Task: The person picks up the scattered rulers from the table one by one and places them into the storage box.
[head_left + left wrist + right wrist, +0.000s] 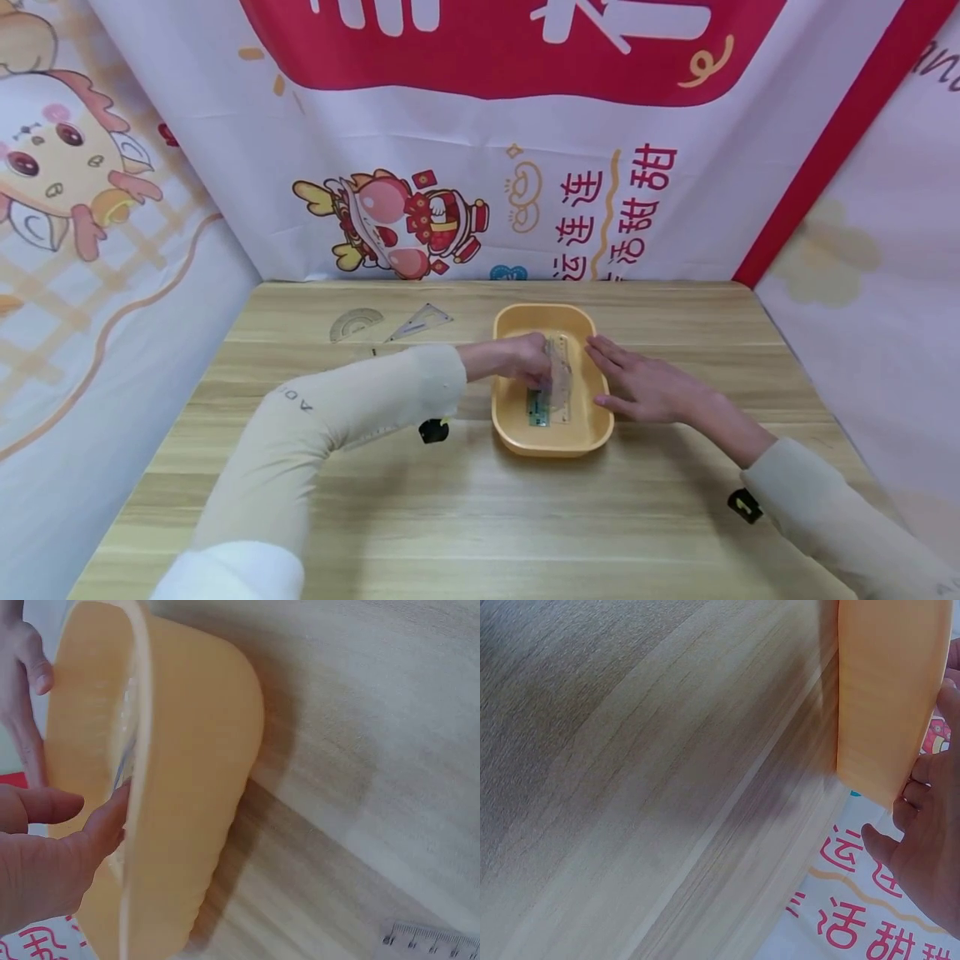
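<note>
A yellow-orange plastic basin point(506, 433) stands on the wooden table. Inside lie clear rulers point(564, 408), one with a green part point(537, 410). My left hand point(528, 360) reaches over the near-left rim into it. In the left wrist view, thumb and forefinger stand apart, and a thin plastic edge point(124, 761) shows by the forefinger's tip; the rim hides the rest. A blurred clear piece shows beside that hand in the head view. My right hand point(652, 387) rests its extended fingers on the basin's right rim, its thumb lower along the same side.
Left of the basin lie a clear protractor point(356, 323) and a clear set square point(422, 322). A clear ruler point(435, 941) is partly under the left sleeve. Small black pieces point(433, 430) sit beside both sleeves. Printed cloth point(450, 125) hangs behind the table.
</note>
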`<state>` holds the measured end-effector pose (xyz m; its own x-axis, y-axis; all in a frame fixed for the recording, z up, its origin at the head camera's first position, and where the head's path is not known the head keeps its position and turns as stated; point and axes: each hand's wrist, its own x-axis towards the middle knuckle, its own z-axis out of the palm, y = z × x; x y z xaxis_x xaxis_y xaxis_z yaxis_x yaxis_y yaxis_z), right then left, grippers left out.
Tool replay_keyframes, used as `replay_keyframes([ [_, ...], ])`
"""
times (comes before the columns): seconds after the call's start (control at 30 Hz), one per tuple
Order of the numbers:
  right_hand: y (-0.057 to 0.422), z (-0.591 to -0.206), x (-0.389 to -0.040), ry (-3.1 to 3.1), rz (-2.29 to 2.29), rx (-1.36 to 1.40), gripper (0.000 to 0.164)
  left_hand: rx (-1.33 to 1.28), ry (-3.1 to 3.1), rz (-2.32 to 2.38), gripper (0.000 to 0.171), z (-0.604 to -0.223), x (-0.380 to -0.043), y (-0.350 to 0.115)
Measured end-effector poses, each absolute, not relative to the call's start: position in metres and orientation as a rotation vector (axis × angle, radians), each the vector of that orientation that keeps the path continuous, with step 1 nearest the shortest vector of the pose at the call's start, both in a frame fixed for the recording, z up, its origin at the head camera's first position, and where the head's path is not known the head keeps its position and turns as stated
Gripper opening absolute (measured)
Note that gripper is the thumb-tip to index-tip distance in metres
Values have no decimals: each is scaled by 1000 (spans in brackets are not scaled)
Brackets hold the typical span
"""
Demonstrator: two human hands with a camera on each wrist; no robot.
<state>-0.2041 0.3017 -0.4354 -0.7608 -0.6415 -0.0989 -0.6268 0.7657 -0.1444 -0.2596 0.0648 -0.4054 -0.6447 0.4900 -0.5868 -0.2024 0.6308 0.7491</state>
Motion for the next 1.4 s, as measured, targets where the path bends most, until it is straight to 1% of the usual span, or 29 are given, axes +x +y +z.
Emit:
replay_keyframes([
  [0.23, 299, -436, -204, 2802, -155, -991, 80, 342, 2021, 967, 33, -386, -264, 47],
  [0.5, 301, -435, -204, 2811, -144, -977, 79, 416, 2039, 1064, 44, -368, -267, 16],
  [0.63, 301, -433, -203, 2811, -150, -990, 79, 486, 2066, 1043, 42, -360, -263, -3],
  [0.77, 299, -432, -203, 2813, -143, -1006, 79, 611, 2156, 989, 38, -356, -256, -21],
  [1.0, 298, -433, -204, 2818, -133, -1000, 79, 819, 2363, 821, 28, -362, -242, -55],
  [1.13, 299, -434, -204, 2817, -138, -1000, 79, 870, 2419, 750, 25, -369, -235, -75],
  [1.4, 300, -435, -203, 2817, -142, -1003, 79, 899, 2515, 644, 28, -385, -221, -109],
])
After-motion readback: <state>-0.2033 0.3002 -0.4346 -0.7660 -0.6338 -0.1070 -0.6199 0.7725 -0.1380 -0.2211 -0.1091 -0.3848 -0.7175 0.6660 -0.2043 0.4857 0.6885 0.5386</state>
